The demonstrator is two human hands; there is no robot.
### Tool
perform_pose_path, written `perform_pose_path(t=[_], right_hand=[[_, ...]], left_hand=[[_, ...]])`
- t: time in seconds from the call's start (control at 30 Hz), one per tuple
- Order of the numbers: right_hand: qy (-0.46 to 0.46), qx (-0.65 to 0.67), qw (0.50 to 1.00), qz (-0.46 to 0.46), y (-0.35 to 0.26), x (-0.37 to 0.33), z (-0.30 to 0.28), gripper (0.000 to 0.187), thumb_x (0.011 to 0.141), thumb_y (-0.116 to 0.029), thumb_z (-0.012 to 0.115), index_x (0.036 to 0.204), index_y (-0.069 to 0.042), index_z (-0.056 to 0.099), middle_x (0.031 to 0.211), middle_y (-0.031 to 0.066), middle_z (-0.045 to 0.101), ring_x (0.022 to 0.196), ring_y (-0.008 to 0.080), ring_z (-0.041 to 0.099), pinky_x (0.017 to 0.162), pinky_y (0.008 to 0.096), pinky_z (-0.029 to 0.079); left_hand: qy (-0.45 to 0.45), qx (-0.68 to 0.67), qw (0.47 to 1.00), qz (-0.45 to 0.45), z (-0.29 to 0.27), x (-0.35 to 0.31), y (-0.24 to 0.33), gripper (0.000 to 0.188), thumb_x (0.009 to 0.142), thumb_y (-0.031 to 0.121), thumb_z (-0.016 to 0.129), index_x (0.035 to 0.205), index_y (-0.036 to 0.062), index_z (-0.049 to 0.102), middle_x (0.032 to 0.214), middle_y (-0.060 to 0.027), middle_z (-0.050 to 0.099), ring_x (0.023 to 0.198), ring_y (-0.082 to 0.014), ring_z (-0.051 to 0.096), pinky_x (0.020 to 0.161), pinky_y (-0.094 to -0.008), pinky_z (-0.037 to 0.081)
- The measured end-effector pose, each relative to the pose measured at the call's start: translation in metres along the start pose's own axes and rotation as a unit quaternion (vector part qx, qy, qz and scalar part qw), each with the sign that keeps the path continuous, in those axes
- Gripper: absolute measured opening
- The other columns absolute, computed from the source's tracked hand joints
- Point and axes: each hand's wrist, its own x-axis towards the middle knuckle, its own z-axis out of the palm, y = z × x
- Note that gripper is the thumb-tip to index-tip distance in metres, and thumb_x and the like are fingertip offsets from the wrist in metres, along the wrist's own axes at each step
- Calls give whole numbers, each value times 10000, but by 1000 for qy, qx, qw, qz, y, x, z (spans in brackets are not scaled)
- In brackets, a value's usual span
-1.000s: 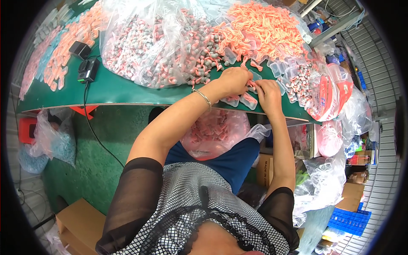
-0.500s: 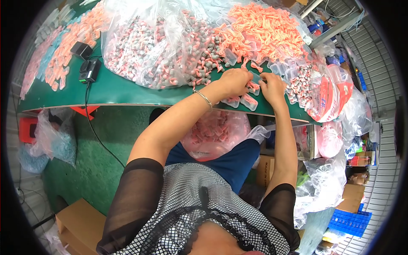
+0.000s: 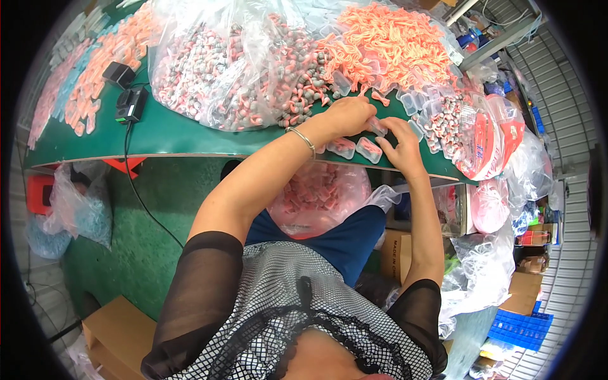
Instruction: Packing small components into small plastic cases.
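Between my two hands a small clear plastic case (image 3: 377,127) with something pink in it is held just above the table. The fingers of my left hand (image 3: 350,116) are closed on its far left side, partly hidden by the hand itself. My right hand (image 3: 401,145) has its fingertips on the case's right side, the thumb bent toward it. Nearer the table edge lie two filled clear cases, one (image 3: 342,147) beside the left wrist and another (image 3: 369,150) below the held one. Loose orange cords (image 3: 381,97) lie just beyond my hands.
A big clear bag (image 3: 221,76) of pink-and-grey plugs stands left of a heap of orange cords (image 3: 392,44). Empty clear cases (image 3: 415,101) and a smaller plug bag (image 3: 446,123) are at right. A pink-filled bag (image 3: 316,202) sits below the table edge (image 3: 190,155). A black cable (image 3: 128,158) hangs at left.
The case between my hands has been tilted and raised a little. My right hand has shifted left toward my left hand, its fingers now at the case.
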Motion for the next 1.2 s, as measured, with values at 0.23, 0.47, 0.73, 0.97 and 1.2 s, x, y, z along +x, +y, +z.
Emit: perform_pose_path(t=[0.23, 0.47, 0.73, 0.97, 1.2], right_hand=[[37, -42, 998, 29, 8, -3, 13, 311, 760, -13, 729, 1061, -14, 648, 983, 138, 656, 872, 284, 648, 759, 341, 514], [56, -4, 997, 49, -2, 1, 17, 259, 749, -13, 731, 998, -30, 662, 899, 124, 653, 810, 276, 644, 706, 340, 512], [96, 44, 985, 138, 23, -3, -16, 128, 836, -39, 660, 956, -22, 699, 896, 97, 683, 847, 200, 656, 770, 305, 502], [57, -137, 984, 98, 56, -6, -18, 156, 771, -73, 693, 927, -66, 695, 890, 74, 682, 874, 257, 642, 773, 366, 493], [92, -356, 923, 117, 59, 33, 4, 284, 732, -182, 754, 1001, -138, 676, 1015, 32, 651, 969, 239, 607, 804, 469, 421]], left_hand=[[29, -4, 999, 39, 1, 1, 3, 215, 864, 251, 652, 973, 69, 688, 966, -140, 629, 924, -337, 642, 798, -446, 510], [34, 73, 995, 56, -5, -3, 6, 169, 828, 233, 671, 907, 85, 697, 870, -110, 637, 827, -322, 657, 725, -445, 515], [-19, 103, 989, 101, -28, -20, 3, 154, 809, 220, 671, 887, 93, 707, 907, -80, 656, 814, -306, 658, 710, -428, 519], [14, 65, 998, 4, -36, -18, -4, 111, 812, 184, 643, 854, 98, 699, 875, -78, 673, 845, -314, 660, 727, -436, 525], [104, 249, 962, -50, -38, -27, -20, 87, 699, 84, 674, 782, 96, 700, 880, -82, 664, 881, -270, 659, 705, -422, 516]])
